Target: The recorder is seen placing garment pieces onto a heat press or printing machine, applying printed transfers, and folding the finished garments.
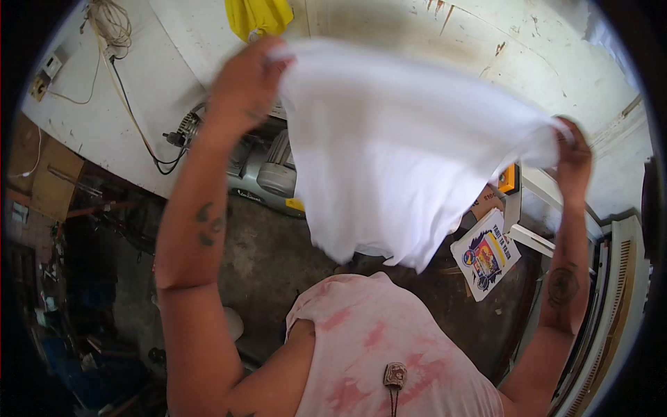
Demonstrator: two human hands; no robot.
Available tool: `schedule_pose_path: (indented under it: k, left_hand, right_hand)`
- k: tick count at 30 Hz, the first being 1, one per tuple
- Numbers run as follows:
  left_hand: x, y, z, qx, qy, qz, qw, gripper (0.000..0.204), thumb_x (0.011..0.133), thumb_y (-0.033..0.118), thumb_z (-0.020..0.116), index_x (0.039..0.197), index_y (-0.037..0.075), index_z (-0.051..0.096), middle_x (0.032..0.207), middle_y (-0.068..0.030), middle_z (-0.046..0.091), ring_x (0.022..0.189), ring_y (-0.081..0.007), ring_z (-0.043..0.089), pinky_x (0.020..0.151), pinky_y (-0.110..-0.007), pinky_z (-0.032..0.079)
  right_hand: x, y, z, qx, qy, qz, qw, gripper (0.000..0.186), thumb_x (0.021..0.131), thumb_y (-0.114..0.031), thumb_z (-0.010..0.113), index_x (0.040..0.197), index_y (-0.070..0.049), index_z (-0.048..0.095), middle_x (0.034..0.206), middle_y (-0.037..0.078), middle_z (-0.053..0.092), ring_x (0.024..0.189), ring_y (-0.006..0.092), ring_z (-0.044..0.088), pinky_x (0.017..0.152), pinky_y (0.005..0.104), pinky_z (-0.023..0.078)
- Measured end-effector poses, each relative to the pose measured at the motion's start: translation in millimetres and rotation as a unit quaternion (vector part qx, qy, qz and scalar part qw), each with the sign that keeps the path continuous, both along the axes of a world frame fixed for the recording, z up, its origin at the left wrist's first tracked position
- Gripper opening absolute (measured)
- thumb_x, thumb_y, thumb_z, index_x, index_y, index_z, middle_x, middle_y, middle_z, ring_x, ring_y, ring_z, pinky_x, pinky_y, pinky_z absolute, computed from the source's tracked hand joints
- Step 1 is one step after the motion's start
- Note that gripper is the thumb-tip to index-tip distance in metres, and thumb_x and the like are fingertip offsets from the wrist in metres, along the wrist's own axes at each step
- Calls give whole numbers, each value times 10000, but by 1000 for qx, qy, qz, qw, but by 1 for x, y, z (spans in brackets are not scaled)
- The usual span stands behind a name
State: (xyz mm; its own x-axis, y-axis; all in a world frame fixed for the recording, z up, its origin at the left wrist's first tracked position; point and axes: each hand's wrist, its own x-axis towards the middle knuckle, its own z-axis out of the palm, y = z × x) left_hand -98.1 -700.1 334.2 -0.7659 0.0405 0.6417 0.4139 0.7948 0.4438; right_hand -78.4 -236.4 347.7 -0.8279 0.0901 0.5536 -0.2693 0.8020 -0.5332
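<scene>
Hands: two, bare, both raised and set well apart. Left hand (249,82), at 11 o'clock, is pinching one upper corner of a white cloth (396,139); fingers are closing over the edge. Right hand (575,158), between 2 and 3 o'clock, is gripping the opposite corner; motion is blurring both grips slightly.

White cloth: one, at 12 to 1 o'clock, spanning from hand to hand, its lower edge hanging loose and uneven. Its exact type: cannot tell.

Progress, by judgement: lifting and opening out are looking largely done, both corners being held and the upper edge spanning the gap. Smoothing and setting down are appearing undone; folds are showing, and no surface is visibly supporting the cloth.

Near items: grey machine with tank (258,182), at 10 o'clock, partly hiding behind the cloth; printed sheet (486,256), multicoloured on white, lying between 3 and 4 o'clock; orange-yellow item (509,178), just above the sheet; tie-dyed top (382,320), pink and white, the person is wearing at 6 o'clock.

Outer items: yellow cloth (257,17), hanging past 11 o'clock, just above the left hand; coiled cable (111,29), hanging beyond 10 o'clock; stained pale wall (517,59), standing behind at 1 o'clock.
</scene>
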Motion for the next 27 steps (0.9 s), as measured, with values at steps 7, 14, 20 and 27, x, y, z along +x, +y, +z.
schedule_pose_path:
  k: [7,14,20,27]
  left_hand:
    - [79,26,35,74,43,-115,990,115,808,52,633,916,28,600,791,-40,598,707,-105,550,660,-225,440]
    - [88,34,-122,43,-206,-154,965,103,745,22,633,842,22,600,809,-112,569,720,-252,580,634,-312,462]
    - [75,48,-296,-86,-312,-117,939,144,750,106,623,856,11,607,869,-146,580,818,-343,567,714,-382,453]
    - [71,27,-425,-282,-447,-245,813,307,750,174,655,999,7,588,960,-171,602,884,-339,580,782,-383,459]
  right_hand:
    - [68,47,10,-15,104,45,993,288,875,45,441,1111,-23,591,1108,81,580,1015,148,527,894,264,405]
    - [91,28,-156,-36,-146,35,988,285,727,120,522,927,-37,650,918,110,597,938,244,563,865,322,418]
    - [108,20,-345,-42,-238,12,970,141,740,-49,562,851,-50,649,850,138,588,872,318,559,788,391,445]
    - [189,31,-482,-124,-456,-136,871,159,763,-147,539,849,-83,657,920,158,637,887,335,605,784,422,477]
